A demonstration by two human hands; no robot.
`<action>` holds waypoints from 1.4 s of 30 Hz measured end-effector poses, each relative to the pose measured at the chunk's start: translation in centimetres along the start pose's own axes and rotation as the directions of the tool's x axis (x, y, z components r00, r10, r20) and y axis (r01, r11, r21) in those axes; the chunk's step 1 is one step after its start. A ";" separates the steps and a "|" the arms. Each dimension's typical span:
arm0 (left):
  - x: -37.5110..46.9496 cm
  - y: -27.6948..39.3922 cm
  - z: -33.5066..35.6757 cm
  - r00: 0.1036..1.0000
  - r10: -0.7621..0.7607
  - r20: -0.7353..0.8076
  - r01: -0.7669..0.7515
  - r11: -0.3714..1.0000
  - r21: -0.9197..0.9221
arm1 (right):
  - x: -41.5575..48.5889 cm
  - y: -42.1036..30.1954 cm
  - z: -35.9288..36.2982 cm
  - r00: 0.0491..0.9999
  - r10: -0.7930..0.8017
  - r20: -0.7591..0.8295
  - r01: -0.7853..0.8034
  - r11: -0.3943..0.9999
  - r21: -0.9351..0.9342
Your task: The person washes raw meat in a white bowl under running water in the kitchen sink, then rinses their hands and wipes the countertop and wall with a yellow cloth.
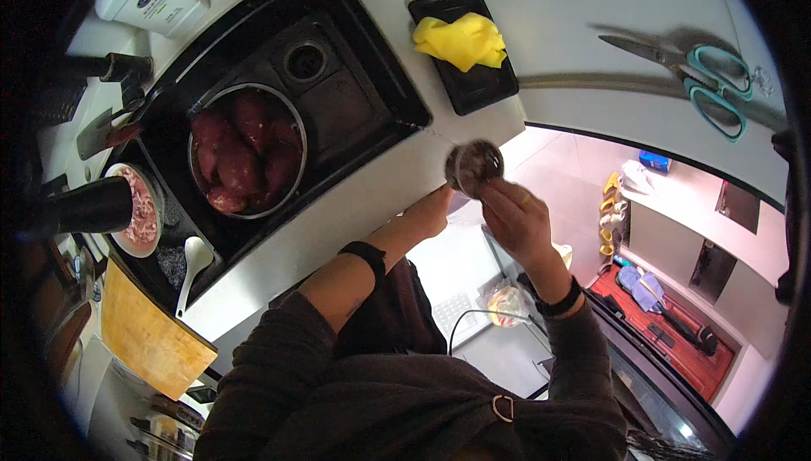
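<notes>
My right hand [516,217] grips a small round metal sink strainer or cup [474,168], blurred and dark brown inside, by its lower rim. It is held beyond the counter's front edge. My left hand [437,209] is at that edge, just below and left of the round thing; its fingers are hidden, so its hold does not show. To the left, a round metal-rimmed basin [302,163] full of reddish-purple sweet potatoes [237,157] stands in the black sink [355,90]. The sink's drain [305,62] shows behind the basin.
A yellow cloth [459,39] lies on a black tray [481,90]. Teal-handled scissors [687,74] are at upper right. At left are a bowl of raw meat [142,214], a white spoon [195,261], a wooden cutting board [152,328] and a white jug [152,1].
</notes>
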State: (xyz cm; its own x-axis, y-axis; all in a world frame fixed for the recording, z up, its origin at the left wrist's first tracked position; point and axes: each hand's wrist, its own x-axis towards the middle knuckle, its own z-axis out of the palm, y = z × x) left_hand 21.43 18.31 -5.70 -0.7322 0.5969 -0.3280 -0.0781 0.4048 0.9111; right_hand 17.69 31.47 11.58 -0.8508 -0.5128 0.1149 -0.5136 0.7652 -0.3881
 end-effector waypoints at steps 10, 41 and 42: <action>-1.5 0.4 0.1 0.995 0.034 -0.093 -0.023 0.994 0.110 | -9.1 5.1 14.0 0.738 0.515 0.436 -0.672 0.617 0.409; -21.7 2.8 -14.8 0.705 -0.211 -0.678 -0.104 0.914 -0.393 | 19.9 -2.9 12.1 0.992 -0.073 0.107 0.057 0.987 0.148; -22.7 2.4 -14.8 0.648 -0.259 -0.716 -0.129 0.890 -0.438 | 23.1 -3.2 15.4 0.953 -0.019 0.301 0.016 1.000 0.015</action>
State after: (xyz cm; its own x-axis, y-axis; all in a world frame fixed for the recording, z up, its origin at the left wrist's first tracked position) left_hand 27.91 -4.52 7.66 -0.9390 -0.2141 -0.2693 -0.2714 -0.0203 0.9623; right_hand 1.35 11.15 1.38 -0.7678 -0.6209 -0.1580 -0.5252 0.7512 -0.3998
